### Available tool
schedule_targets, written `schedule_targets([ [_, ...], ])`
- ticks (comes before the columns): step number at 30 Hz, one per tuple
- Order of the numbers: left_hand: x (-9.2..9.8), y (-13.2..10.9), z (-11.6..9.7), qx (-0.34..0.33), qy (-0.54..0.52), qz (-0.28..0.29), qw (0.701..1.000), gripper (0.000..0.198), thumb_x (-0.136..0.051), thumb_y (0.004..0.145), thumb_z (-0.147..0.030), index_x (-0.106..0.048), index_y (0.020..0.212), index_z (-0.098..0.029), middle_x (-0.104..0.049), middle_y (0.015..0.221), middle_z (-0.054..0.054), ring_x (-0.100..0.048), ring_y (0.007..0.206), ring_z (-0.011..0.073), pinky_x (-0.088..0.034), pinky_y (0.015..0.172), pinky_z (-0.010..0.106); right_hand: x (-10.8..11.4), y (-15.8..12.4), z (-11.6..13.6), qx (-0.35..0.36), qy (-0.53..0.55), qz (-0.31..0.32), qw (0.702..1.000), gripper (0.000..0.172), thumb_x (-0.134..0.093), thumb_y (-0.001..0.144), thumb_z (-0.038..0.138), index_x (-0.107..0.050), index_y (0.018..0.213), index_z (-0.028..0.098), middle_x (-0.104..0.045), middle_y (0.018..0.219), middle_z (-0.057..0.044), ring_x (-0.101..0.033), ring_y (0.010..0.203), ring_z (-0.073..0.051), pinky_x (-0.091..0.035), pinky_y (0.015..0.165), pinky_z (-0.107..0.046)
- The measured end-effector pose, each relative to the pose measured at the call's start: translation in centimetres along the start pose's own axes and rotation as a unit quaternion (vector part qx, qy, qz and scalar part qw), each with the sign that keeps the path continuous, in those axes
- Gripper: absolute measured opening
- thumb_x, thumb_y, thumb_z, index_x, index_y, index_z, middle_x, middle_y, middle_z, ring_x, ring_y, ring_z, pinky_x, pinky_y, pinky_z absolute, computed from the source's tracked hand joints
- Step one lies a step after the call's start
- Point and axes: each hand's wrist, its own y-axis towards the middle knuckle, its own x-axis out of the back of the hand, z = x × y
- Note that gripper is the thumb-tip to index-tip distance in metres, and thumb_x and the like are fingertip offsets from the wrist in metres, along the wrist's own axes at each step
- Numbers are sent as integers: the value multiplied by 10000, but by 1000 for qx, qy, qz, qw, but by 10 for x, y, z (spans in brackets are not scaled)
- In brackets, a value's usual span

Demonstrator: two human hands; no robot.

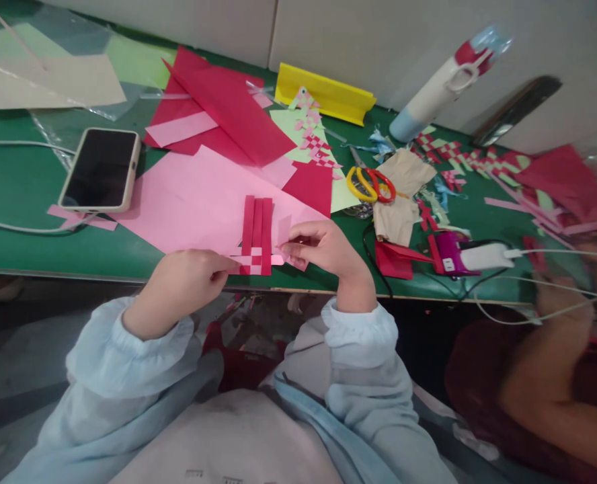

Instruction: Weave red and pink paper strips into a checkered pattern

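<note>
A small paper weave (256, 259) of red and pink strips lies at the table's front edge, its red strips pointing away from me. My left hand (190, 286) is closed at its left side, a finger pressing on the weave's corner. To the right, my right hand (316, 249) pinches a pink paper strip (284, 232) between thumb and fingers beside the weave. Under the weave spreads a large pink paper sheet (192, 195).
A phone (100, 168) with a cable lies left. Red paper (238, 114), scissors (369, 185), a bottle (444, 87) and a purple power adapter (450, 254) stand or lie beyond and right. A co-worker's arm (550, 376) is at far right.
</note>
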Motion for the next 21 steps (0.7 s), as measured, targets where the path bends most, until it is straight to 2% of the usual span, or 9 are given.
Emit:
schedule_targets([
  [9,1,0,-1,-6,0,-2,1000,371,-439,834,-202,-777,914,-332,-776,909,1,-702,742,222,-500,614,315,0,0,0,6,-16,5,1000,252,-761,763,358,-673,719,126,-578,563,17,-516,462,-79,-420,465,-229],
  [15,0,0,-1,-10,-23,-10,1000,368,-438,830,-205,-778,904,-326,-777,877,3,-697,716,206,-495,600,297,1,0,-4,17,-10,10,1000,289,-720,804,419,-681,777,134,-588,563,15,-525,457,-83,-431,433,-214],
  [21,0,0,-5,-21,-22,0,1000,382,-439,828,-206,-766,1006,-293,-778,893,19,-706,736,227,-496,600,313,0,-1,-1,19,-5,19,1000,352,-681,838,462,-644,708,137,-565,568,17,-498,443,-64,-406,421,-196],
])
